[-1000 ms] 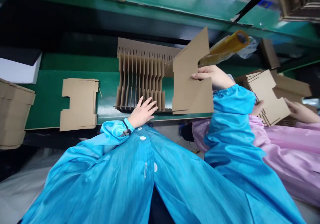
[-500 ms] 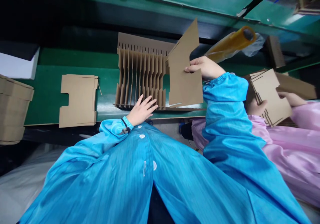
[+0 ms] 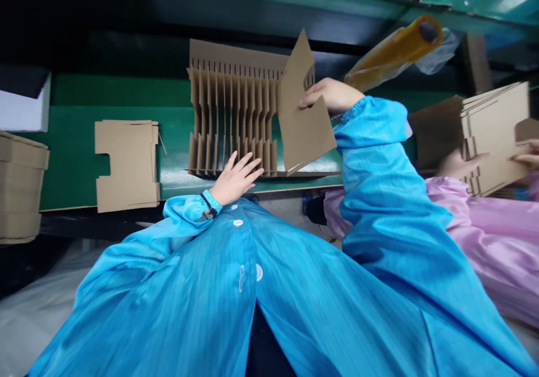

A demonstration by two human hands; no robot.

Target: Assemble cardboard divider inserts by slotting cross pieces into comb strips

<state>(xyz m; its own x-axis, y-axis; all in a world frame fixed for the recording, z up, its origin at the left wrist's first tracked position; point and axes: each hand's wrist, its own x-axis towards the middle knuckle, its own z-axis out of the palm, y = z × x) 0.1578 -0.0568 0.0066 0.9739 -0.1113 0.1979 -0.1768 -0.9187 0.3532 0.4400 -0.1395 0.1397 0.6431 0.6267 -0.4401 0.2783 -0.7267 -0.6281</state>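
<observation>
On the green bench in front of me stands a slotted cardboard partition grid, with several upright dividers lined up side by side. My left hand rests against its near edge, fingers spread over the front ends of the dividers. My right hand pinches a notched cardboard divider by its cut-out, thumb in front. This divider is tilted and stands at the right end of the row, over the long slotted strip; whether it sits in a slot I cannot tell.
A stack of flat notched dividers lies on the left, beyond it bundled cardboard. Behind my right hand leans an amber roll of film. At right, a co-worker in pink sleeves holds a stack of cardboard pieces.
My right hand has moved left with the divider, which now tilts closer to the row. My left hand stays on the grid. The co-worker's stack has been lifted and turned.
</observation>
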